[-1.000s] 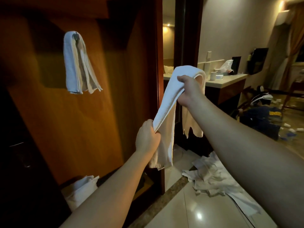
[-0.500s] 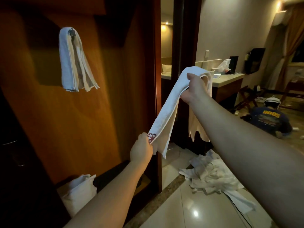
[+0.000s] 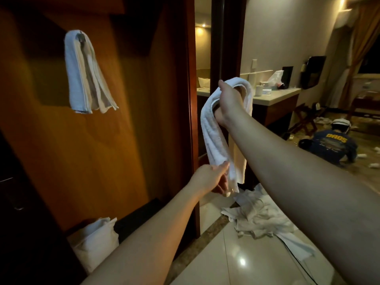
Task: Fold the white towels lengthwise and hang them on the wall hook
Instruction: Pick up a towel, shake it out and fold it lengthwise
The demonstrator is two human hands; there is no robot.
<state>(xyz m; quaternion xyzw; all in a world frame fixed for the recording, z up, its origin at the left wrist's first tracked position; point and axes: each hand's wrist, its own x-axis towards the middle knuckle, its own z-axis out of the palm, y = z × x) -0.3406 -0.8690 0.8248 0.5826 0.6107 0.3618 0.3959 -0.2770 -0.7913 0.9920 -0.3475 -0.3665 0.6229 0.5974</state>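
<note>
Towels number two in plain sight: one folded white towel [image 3: 86, 73] draped over the wall hook [image 3: 81, 37] at ten o'clock on the smooth wooden wall [image 3: 61, 151], and a second long terry towel [image 3: 213, 136] held up mid-air at centre. The right hand [image 3: 228, 103] grips its looped top, fingers curled through the fold; the left hand [image 3: 209, 178] pinches its lower end. One crumpled linen heap [image 3: 261, 219] lies on the glossy tiles [image 3: 236, 262] at five o'clock, one white bundle [image 3: 94, 241] at seven. A crouching person [image 3: 333, 144] is at three o'clock.
</note>
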